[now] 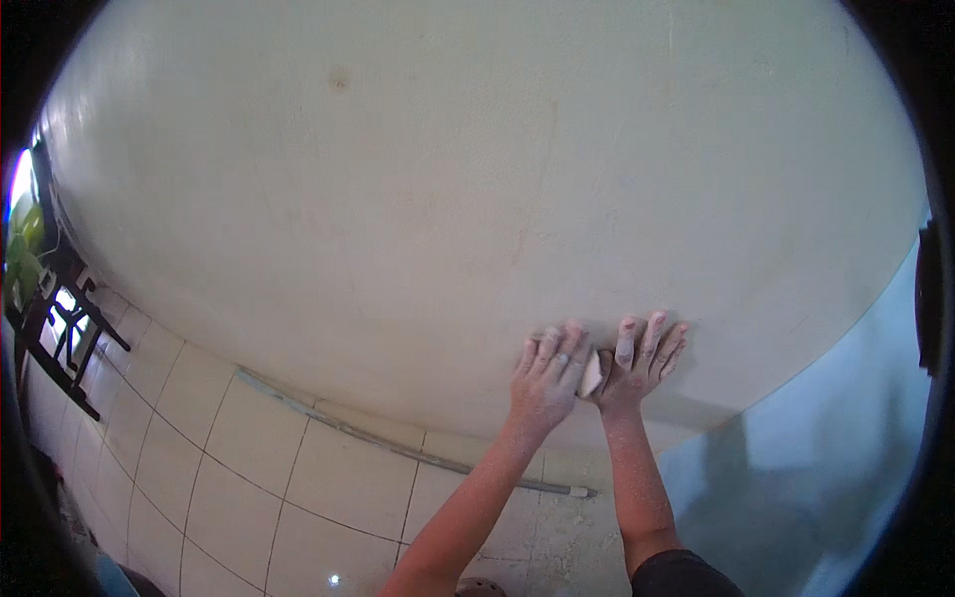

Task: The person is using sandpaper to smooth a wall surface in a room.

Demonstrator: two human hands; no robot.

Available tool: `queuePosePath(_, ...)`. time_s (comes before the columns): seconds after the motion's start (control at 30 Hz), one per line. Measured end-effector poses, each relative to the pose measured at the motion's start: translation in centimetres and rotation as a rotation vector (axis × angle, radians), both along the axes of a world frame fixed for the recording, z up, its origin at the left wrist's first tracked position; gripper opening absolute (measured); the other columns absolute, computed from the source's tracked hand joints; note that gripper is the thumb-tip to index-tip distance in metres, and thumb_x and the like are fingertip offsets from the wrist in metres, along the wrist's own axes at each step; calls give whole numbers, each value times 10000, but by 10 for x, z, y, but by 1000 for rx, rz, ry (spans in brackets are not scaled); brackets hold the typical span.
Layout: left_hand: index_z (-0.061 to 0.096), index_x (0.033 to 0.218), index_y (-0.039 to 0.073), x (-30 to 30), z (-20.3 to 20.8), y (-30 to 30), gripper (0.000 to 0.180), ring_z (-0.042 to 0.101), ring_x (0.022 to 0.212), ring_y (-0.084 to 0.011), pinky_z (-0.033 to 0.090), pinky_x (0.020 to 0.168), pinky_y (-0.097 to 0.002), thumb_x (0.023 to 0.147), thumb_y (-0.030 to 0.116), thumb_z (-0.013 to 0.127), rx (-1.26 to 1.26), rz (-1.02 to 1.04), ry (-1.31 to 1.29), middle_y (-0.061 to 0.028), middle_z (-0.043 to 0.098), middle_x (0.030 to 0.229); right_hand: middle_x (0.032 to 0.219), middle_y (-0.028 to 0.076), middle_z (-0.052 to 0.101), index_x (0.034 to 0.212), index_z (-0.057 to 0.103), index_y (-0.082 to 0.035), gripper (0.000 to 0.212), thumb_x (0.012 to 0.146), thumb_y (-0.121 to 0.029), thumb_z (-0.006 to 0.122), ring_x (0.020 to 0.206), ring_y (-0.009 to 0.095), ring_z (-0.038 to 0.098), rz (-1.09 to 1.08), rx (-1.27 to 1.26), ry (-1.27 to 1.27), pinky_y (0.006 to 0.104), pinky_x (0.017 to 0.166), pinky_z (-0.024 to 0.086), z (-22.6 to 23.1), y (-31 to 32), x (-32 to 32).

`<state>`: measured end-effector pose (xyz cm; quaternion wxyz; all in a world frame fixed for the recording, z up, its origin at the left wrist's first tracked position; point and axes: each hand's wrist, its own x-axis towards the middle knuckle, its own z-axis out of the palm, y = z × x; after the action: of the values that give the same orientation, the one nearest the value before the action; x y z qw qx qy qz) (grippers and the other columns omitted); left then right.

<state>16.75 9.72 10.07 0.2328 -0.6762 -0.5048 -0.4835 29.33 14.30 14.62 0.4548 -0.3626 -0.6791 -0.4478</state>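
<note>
My left hand (552, 373), coated in pale dust, presses on a whitish wall (398, 199) with its fingers close together. Under its palm and along its thumb side sticks out a small pale pad (591, 376), whose kind I cannot make out. My right hand (642, 366), dusty as well, lies right beside it against the same wall, its fingers spread. The right thumb is close to the pad's edge; whether it touches is hard to tell. Most of the pad is hidden by the left hand.
A long grey pole (398, 450) lies on the tiled floor (249, 478) along the wall's foot, with pale debris near its right end. To the right a light blue wall (796, 478) meets the whitish one. Dark metal furniture (75, 338) and green leaves (25, 249) are at far left.
</note>
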Motion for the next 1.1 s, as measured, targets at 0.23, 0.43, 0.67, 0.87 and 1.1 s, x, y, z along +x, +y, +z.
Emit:
queuePosePath(0.23,280,1434,-85,-57,-6,5,627,130,1434,-456,112,1146,-566,887,112,513,127,262,-475,-302,202,1519,1537,176,270,1464,366,-150,513,1024,-377,232,1412,475,181,-1,-48,4,592,1132,121,-1,-3,4)
queuePosePath(0.43,188,1454,-109,-91,51,-21,569,128,1454,-381,132,1167,-459,942,39,387,294,365,-891,-280,165,1541,1543,168,259,1471,355,-164,506,1021,-364,239,1413,473,181,12,-72,-5,586,1134,120,-3,-6,-8)
queuePosePath(0.67,345,1408,-80,-240,68,-85,439,449,1294,-223,346,1061,-339,1018,115,395,465,282,-992,-208,448,1414,1539,186,259,1470,343,-144,499,1012,-318,252,1408,479,189,-9,-54,-11,584,1130,134,3,-6,0)
queuePosePath(0.87,592,1171,-47,-270,71,-152,292,594,943,-138,487,832,-283,1001,172,499,132,123,-861,-96,649,1028,1528,215,262,1456,344,-112,496,1007,-308,265,1396,509,189,-9,-50,8,604,1119,137,4,-10,-4)
queuePosePath(1.1,646,1058,-13,-237,114,-195,180,570,680,-86,459,634,-267,930,80,561,-357,-128,-638,-150,625,752,1512,188,288,1463,322,-182,528,964,-351,360,1394,480,207,40,-59,-4,595,1110,150,4,-9,-7)
